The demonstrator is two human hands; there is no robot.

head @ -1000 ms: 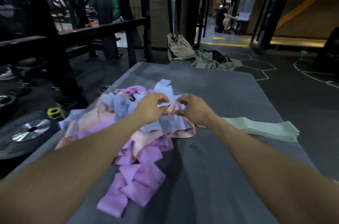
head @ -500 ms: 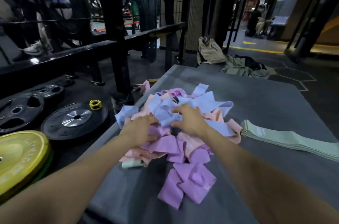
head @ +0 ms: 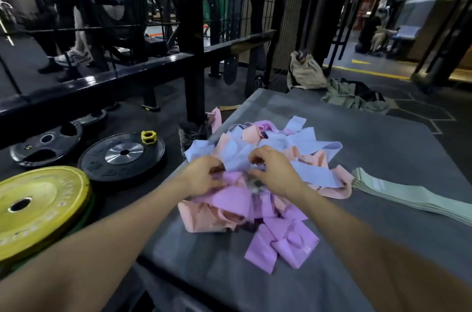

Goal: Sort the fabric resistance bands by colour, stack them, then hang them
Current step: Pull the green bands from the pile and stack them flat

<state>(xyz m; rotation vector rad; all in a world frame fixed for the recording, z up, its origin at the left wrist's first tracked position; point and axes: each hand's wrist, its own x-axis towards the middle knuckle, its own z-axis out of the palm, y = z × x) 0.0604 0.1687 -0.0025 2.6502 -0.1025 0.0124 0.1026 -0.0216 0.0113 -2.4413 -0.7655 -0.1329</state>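
Both hands [head: 274, 174] deeper in pile [head: 260, 184] than before

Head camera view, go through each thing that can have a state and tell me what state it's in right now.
Mixed pile of bands: tangled, unsorted, on the grey mat.
Green bands: stacked flat, apart on the right.
Purple bands: loose at the pile's near edge.
Left hand: fingers curled into the pile.
Right hand: pinching a blue band.
Yellow plate: lying flat on the floor.
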